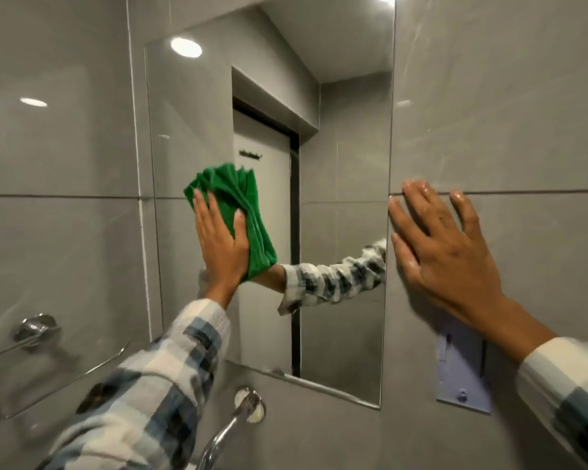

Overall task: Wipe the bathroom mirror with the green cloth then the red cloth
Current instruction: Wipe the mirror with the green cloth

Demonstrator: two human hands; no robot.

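A tall frameless mirror (340, 137) hangs on the grey tiled wall. My left hand (219, 242) presses a folded green cloth (241, 205) flat against the mirror's left-middle part, fingers spread over the cloth. My right hand (445, 245) lies flat with fingers apart on the tile just right of the mirror's edge, holding nothing. Both arms wear checked sleeves, and the left sleeve is reflected in the glass. No red cloth is in view.
A chrome towel ring (34, 354) is fixed to the wall at lower left. Under the mirror sits a chrome tap (241, 415). A pale purple plastic holder (462, 374) is stuck on the tile below my right hand.
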